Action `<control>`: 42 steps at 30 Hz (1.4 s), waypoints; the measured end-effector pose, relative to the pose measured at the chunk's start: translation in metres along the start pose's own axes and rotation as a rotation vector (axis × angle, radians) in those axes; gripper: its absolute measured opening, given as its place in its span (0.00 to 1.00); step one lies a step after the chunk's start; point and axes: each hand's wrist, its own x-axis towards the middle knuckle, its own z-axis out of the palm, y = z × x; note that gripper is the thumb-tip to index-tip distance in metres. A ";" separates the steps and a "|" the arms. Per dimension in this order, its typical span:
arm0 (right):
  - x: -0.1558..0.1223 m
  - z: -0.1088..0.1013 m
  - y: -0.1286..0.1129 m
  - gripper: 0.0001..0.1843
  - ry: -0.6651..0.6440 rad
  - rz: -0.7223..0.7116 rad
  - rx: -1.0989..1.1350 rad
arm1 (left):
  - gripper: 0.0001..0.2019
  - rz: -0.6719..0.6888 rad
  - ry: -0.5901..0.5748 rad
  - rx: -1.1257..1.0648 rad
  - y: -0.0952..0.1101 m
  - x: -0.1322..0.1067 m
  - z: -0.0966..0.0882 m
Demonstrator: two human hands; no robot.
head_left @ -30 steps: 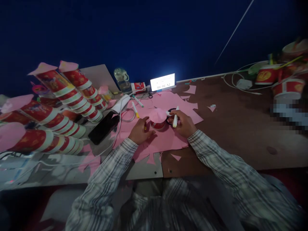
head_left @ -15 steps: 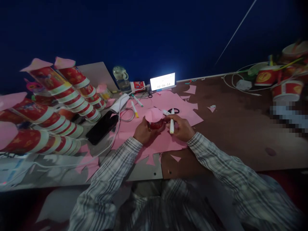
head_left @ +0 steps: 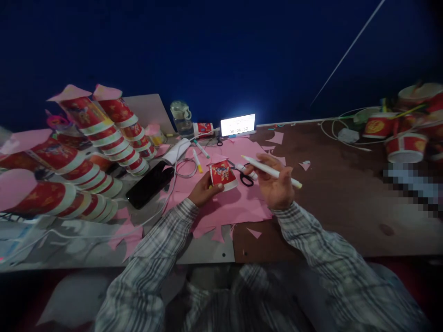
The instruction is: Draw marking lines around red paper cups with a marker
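Observation:
My left hand (head_left: pixel 203 190) grips a red printed paper cup (head_left: pixel 222 172), its thumb across the front. The cup is tilted with its white rim toward me. Raised at the right, my right hand (head_left: pixel 277 186) holds a slim white marker (head_left: pixel 272 171) with a yellowish tip pointing up and left. Between the hands lie black-handled scissors (head_left: pixel 247 179) on sheets of pink paper (head_left: pixel 238 210). A yellow-ended marker (head_left: pixel 197 161) and a green-ended marker (head_left: pixel 201 150) rest beyond the cup.
Stacked red cups with pink paper tops (head_left: pixel 104 133) stand at the left. A black phone (head_left: pixel 148 185), a clear bottle (head_left: pixel 182 117) and a lit timer screen (head_left: pixel 238 125) are around the paper. Cups and cables (head_left: pixel 349 134) occupy the far right; pink scraps (head_left: pixel 254 233) lie in front.
My left hand has turned the cup, so its printed side now faces me and the pink paper top no longer shows. My right hand has moved right, away from the cup, with the marker.

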 end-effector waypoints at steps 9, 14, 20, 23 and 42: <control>-0.027 -0.001 0.017 0.17 -0.058 -0.042 -0.261 | 0.40 -0.029 -0.038 0.003 -0.001 -0.002 0.001; -0.031 0.002 0.008 0.16 -0.152 -0.106 -0.397 | 0.41 -0.050 -0.063 -0.022 0.000 -0.003 0.004; -0.031 0.004 0.006 0.12 -0.148 -0.133 -0.526 | 0.41 -0.035 -0.061 0.012 -0.003 -0.002 0.005; -0.030 0.003 0.007 0.12 -0.153 -0.121 -0.527 | 0.42 -0.042 -0.069 0.066 -0.003 -0.002 0.004; -0.029 0.007 0.012 0.14 -0.215 -0.305 -0.595 | 0.39 0.041 0.025 0.327 -0.009 -0.003 0.009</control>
